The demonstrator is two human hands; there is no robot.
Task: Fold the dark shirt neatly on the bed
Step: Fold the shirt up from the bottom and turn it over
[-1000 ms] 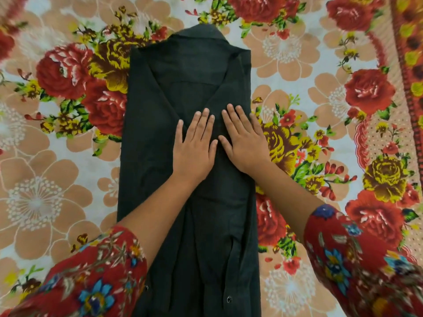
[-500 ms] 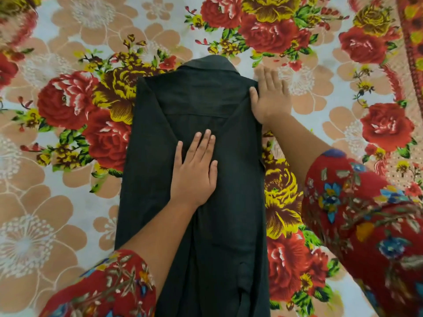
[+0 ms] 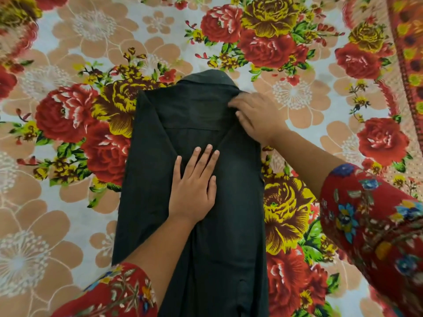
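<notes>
The flowered bed sheet (image 3: 68,225) fills the view. The dark shirt (image 3: 229,236) lies along its middle with the collar (image 3: 206,78) at the far end. Both sides are folded in, making a long narrow strip that runs off the near edge of the view.

The left hand (image 3: 193,191) lies flat on the shirt's middle, fingers straight, pressing the cloth down. The right hand (image 3: 256,117) is at the far right shoulder, just beside the collar. Its fingers bend onto the cloth, but blur hides whether they pinch it.

This looks like squaring up the strip. The next move probably calls for bringing one end over the other, edges matched. No container is in view.
</notes>
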